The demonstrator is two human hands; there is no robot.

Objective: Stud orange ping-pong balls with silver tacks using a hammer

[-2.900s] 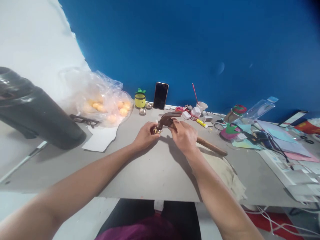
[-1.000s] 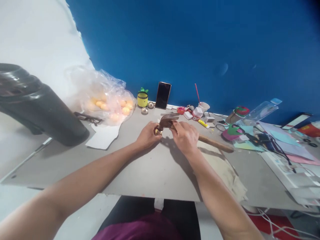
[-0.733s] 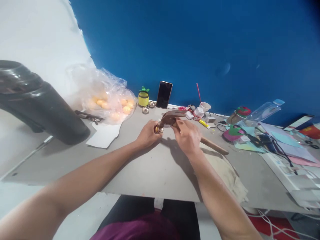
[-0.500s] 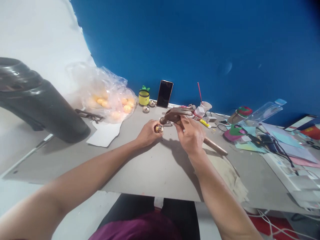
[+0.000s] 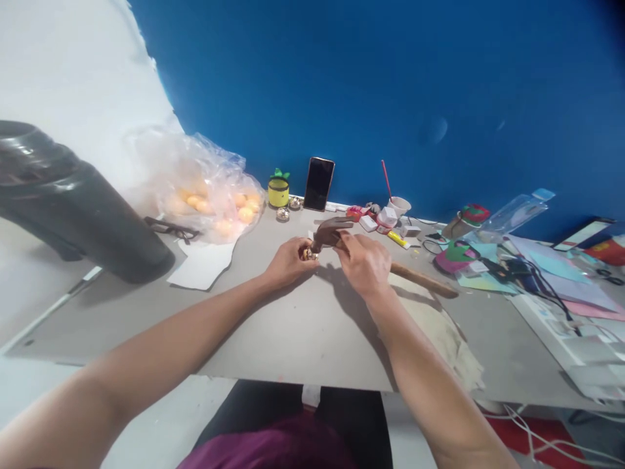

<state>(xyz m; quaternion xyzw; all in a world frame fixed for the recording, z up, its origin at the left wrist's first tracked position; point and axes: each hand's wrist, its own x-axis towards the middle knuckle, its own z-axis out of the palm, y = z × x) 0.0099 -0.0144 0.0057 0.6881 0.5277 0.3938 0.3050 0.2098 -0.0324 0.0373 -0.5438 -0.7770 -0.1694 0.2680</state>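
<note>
My left hand (image 5: 289, 264) is closed round a small shiny gold ball (image 5: 308, 255), held low over the table. It looks like the round metallic balls farther back; its exact kind is too small to tell. My right hand (image 5: 364, 260) is closed on a claw hammer (image 5: 331, 232) near its head, with the wooden handle sticking out to the right behind the hand. The hammer's striking face meets the gold ball, or lies just over it. Two shiny metallic balls (image 5: 282, 214) rest at the back beside a yellow pineapple-shaped pot (image 5: 278, 192).
A dark flask (image 5: 97, 215) and a clear bag of orange fruit (image 5: 205, 202) stand left, near glasses (image 5: 172, 229) and white paper (image 5: 202, 266). A phone (image 5: 319, 184) leans on the wall. A beige cloth (image 5: 434, 332), papers, cables and a power strip (image 5: 551, 345) lie right.
Half a second ago the hammer head was raised up and right of the ball; now it has come back down onto or close to it. My left hand has stayed in place.
</note>
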